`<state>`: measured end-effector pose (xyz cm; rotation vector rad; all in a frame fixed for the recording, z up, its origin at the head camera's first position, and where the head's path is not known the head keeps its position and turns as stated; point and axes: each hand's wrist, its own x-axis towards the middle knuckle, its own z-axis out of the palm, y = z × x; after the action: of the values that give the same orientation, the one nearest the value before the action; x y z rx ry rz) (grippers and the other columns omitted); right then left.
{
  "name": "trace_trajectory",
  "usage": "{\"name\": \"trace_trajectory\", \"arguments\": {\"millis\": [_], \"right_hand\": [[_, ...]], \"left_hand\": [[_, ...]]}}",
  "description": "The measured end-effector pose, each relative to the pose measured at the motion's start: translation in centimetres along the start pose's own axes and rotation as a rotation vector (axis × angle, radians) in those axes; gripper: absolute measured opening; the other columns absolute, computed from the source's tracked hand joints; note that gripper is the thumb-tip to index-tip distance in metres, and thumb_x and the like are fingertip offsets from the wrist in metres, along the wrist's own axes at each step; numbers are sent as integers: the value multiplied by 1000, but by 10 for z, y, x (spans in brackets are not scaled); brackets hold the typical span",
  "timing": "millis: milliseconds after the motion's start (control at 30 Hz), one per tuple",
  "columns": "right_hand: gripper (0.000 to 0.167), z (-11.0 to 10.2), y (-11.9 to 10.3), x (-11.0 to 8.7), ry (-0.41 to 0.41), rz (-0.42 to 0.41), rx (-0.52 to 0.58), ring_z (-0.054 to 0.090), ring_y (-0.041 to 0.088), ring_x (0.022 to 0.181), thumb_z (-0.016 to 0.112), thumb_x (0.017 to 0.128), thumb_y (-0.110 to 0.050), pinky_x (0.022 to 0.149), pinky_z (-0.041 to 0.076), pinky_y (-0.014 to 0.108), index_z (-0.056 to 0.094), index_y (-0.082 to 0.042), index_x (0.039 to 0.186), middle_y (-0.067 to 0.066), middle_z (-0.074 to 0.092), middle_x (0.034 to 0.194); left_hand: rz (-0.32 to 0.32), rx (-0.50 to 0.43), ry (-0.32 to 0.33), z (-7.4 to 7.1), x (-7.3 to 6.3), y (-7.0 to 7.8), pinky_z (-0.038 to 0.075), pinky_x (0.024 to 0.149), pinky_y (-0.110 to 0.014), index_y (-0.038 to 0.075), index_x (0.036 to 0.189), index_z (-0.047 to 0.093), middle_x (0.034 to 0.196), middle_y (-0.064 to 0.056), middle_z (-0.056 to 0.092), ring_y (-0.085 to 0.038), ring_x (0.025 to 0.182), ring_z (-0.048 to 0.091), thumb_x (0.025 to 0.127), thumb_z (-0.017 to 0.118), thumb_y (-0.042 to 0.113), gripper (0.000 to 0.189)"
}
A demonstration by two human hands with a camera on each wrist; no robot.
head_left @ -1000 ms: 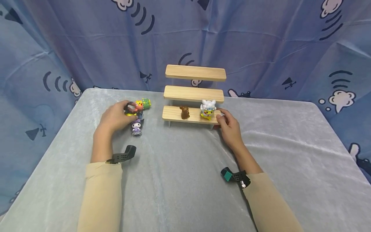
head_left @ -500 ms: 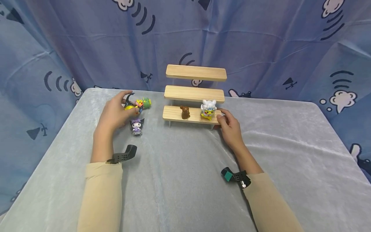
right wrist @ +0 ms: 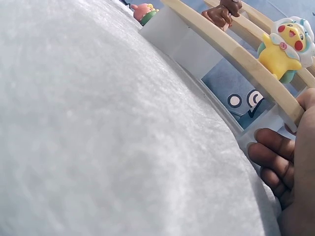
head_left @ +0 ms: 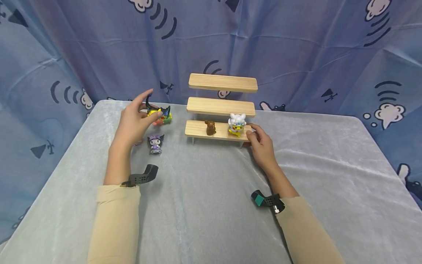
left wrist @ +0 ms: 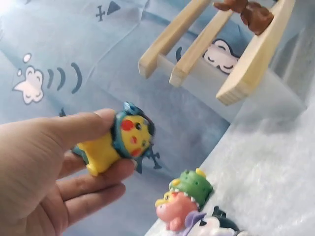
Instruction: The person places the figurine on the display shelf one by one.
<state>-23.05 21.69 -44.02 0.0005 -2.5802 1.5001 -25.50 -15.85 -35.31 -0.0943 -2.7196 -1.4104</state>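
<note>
My left hand [head_left: 132, 123] pinches a small yellow Pikachu figurine with a dark blue hood [left wrist: 115, 140] between thumb and fingers, raised above the table. Below it lies a pink and green figurine [left wrist: 184, 199], partly covered by the held one in the head view. A purple and black figurine [head_left: 155, 143] stands nearer the front. My right hand [head_left: 262, 148] grips the right end of the lowest board of the three-tier wooden shelf [head_left: 194, 129], thumb on top. On that board sit a brown figurine [head_left: 210, 128] and a white-hooded Pikachu figurine [head_left: 237, 124].
The shelf's middle board [head_left: 221, 106] and top board [head_left: 222, 82] rise behind the lowest one. A grey plush cloth [head_left: 204, 205] covers the table. Behind its far edge hangs a blue patterned curtain [head_left: 105, 47].
My left hand has lifted the dark-hooded Pikachu figurine up and slightly away from the others, uncovering the purple one. The right hand stays on the shelf's end.
</note>
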Motion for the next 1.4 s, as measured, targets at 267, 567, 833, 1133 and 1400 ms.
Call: {"name": "trace_trajectory", "arguments": {"millis": [267, 567, 833, 1133, 1400], "right_hand": [[40, 1, -1, 1, 4, -4, -9, 62, 5, 69, 47, 106, -28, 70, 45, 22, 57, -10, 140, 21, 68, 88], [41, 1, 0, 0, 2, 10, -12, 62, 4, 70, 47, 106, -29, 72, 46, 21, 56, -9, 141, 20, 68, 88], [42, -1, 2, -1, 8, 0, -23, 61, 7, 70, 47, 106, -31, 69, 45, 22, 56, -9, 141, 19, 67, 88], [41, -1, 2, 0, 6, -9, -20, 61, 6, 70, 47, 106, -29, 68, 45, 21, 56, -8, 140, 18, 66, 86], [41, 0, 2, 0, -6, -9, -1, 62, 2, 69, 47, 106, -29, 69, 49, 20, 56, -8, 141, 19, 66, 88]], "left_hand": [[87, -157, 65, 3, 0, 7, 39, 57, -24, 42, 152, 38, 120, -7, 69, -4, 84, 69, 96, 70, 28, 66], [120, -309, 134, 6, 0, 14, 49, 69, -20, 25, 148, 49, 118, -9, 69, 1, 81, 70, 96, 70, 16, 56], [166, -359, 109, 6, -1, 17, 54, 72, -19, 27, 148, 51, 112, 2, 69, -5, 82, 70, 93, 73, 12, 61], [141, -330, 120, 7, -3, 20, 49, 65, -21, 26, 150, 45, 113, -5, 73, -12, 78, 68, 92, 74, 16, 66], [198, -322, 182, 6, -5, 23, 42, 63, -22, 20, 143, 54, 111, -6, 73, -11, 70, 58, 95, 71, 16, 50]]}}
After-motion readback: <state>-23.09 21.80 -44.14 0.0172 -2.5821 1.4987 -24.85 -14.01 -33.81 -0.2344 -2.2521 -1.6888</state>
